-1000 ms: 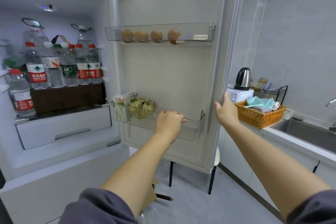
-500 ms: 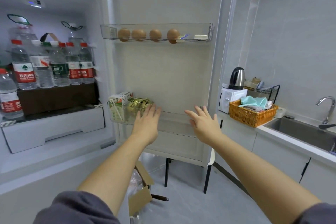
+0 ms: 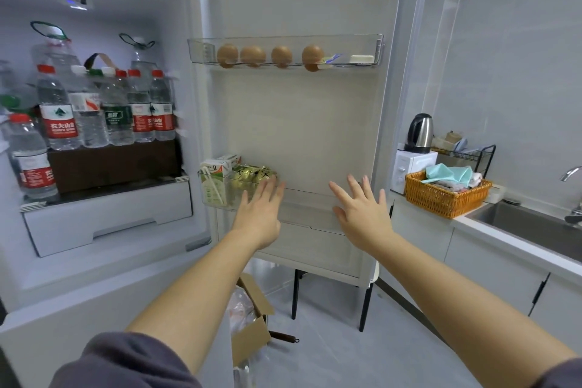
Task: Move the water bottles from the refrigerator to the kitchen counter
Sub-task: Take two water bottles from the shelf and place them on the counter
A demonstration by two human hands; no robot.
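Note:
The refrigerator stands open, its door [image 3: 302,123] swung wide to the right. Several clear water bottles [image 3: 104,110] with red, white and green caps stand in a row on a dark shelf inside at the left, and one more bottle [image 3: 31,161] stands lower at the far left. Two large jugs with handles rise behind them. My left hand [image 3: 259,214] and my right hand [image 3: 362,214] are both held out with fingers spread in front of the lower door bin, holding nothing. The kitchen counter [image 3: 516,236] runs along the right.
The upper door bin [image 3: 374,50] holds several eggs; the lower bin [image 3: 220,201] holds a carton and green packets. On the counter sit a wicker basket [image 3: 444,198], a kettle [image 3: 419,132], a dish rack and a sink [image 3: 529,224]. A cardboard box [image 3: 252,327] lies on the floor.
One second ago my left hand was curled at the lower door bin and my right hand was on the door's edge. Both now hover with fingers spread in front of the door.

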